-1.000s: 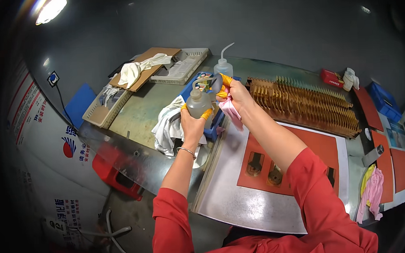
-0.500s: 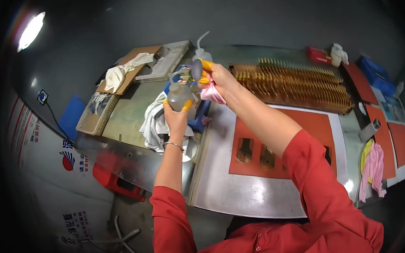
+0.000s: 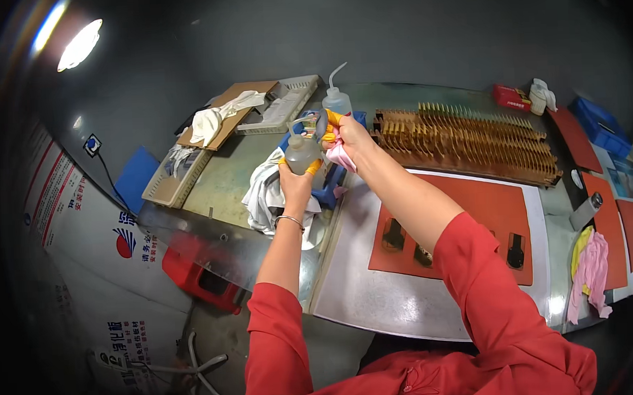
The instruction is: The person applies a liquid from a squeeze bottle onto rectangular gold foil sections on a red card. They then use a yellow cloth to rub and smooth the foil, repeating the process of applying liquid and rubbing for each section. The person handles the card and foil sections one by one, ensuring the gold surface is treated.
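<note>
My left hand (image 3: 297, 185), yellow finger cots on its tips, grips a translucent squeeze wash bottle (image 3: 302, 153) with a bent spout, upright above the bench. Beside the spout, my right hand (image 3: 355, 138) is closed around a grey tool with a rounded, disc-like face (image 3: 321, 125); its handle is hidden. A pink cloth (image 3: 341, 157) is tucked in the same hand, which also wears yellow finger cots. Behind both hands stands a blue basket (image 3: 328, 197), its contents partly covered. White cloths (image 3: 263, 193) lie just left of the bottle.
A second wash bottle (image 3: 336, 100) stands behind. Brown plates fill a long rack (image 3: 462, 145). An orange mat (image 3: 465, 198) with dark metal plates lies on a white board (image 3: 363, 294). Left are pale trays (image 3: 162, 193); right, a grey cylinder (image 3: 586, 212) and pink cloth (image 3: 592, 266).
The whole view has shifted, so the bench appears farther right and slightly lower. The grey disc has turned from nearly face-on toward edge-on, close to the bottle's spout. Both hands keep their holds.
</note>
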Available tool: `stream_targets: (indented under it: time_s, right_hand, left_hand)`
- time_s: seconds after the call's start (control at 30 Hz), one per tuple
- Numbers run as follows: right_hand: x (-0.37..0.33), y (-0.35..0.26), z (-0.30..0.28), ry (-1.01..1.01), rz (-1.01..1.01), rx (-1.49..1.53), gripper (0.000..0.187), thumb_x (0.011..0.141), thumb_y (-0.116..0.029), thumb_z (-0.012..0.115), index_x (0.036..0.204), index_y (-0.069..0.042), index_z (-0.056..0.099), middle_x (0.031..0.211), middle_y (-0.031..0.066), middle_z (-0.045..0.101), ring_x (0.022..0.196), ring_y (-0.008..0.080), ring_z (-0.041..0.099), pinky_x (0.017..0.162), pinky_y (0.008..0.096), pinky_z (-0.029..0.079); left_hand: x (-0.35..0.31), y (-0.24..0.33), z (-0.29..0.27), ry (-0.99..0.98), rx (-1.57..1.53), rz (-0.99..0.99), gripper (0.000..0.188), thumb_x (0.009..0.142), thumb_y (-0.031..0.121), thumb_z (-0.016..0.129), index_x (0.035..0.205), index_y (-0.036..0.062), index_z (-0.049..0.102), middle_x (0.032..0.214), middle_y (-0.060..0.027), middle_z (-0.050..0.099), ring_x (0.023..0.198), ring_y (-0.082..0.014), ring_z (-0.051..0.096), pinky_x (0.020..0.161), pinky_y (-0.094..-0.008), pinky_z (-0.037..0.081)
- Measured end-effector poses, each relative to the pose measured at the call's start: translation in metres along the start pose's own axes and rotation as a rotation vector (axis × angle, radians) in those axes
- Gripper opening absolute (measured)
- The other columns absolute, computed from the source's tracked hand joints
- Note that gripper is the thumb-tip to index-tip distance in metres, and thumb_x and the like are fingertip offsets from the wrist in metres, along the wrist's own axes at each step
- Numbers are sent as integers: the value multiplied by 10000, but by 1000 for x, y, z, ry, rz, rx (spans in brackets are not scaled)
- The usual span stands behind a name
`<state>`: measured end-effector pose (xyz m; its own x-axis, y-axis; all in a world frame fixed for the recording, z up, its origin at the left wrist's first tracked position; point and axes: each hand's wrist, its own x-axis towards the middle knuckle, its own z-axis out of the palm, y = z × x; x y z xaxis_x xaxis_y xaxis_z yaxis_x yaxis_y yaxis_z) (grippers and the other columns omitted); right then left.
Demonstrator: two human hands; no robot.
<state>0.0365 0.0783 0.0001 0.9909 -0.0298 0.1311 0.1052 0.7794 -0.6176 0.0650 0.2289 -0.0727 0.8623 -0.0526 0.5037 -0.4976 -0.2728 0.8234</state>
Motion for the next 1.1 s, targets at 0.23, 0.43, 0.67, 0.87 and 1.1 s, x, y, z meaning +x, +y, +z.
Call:
stream_targets:
  time_s: [0.23, 0.43, 0.67, 0.87, 1.1]
  right_hand:
    - [-11, -1, 22, 113, 5, -26, 217, 929, -191, 455, 761, -99, 557, 599, -7, 488, 469, 89, 427, 408, 238, 363]
    - [-12, -4, 35, 136, 7, -15, 257, 934, -179, 406, 728, -88, 531, 574, 4, 472, 444, 99, 387, 392, 235, 303]
    - [-127, -93, 2, 179, -30, -151, 239, 936, -222, 458, 775, -64, 540, 570, 14, 453, 417, 92, 343, 372, 233, 311]
    - [-293, -171, -55, 482, -56, -1015, 156, 913, -181, 503, 849, -59, 578, 677, -31, 518, 602, 43, 481, 490, 200, 396]
    - [-371, -89, -137, 577, 100, -1799, 228, 805, -211, 648, 828, 10, 599, 710, 140, 613, 670, 259, 608, 621, 346, 462]
  left_hand:
    - [-1, -11, -6, 13, 27, -18, 471, 666, 119, 735, 1053, -11, 500, 983, -143, 610, 903, -226, 601, 783, -317, 471]
    - [9, -25, -11, 11, -5, 6, 589, 637, 245, 802, 1061, -26, 496, 987, -173, 591, 923, -281, 583, 808, -353, 445]
    - [-66, 9, 0, 210, 238, 372, 690, 835, 234, 641, 1316, -102, 277, 1324, -266, 330, 1280, -363, 266, 1073, -428, 174]
    - [-121, 5, 41, -257, -113, 156, 431, 870, 132, 573, 1240, -41, 435, 1197, -153, 482, 1148, -247, 456, 984, -331, 335]
    - [-119, -24, 88, -505, 139, 241, 331, 863, 142, 553, 1152, -18, 531, 1148, -180, 532, 1088, -319, 501, 933, -345, 384]
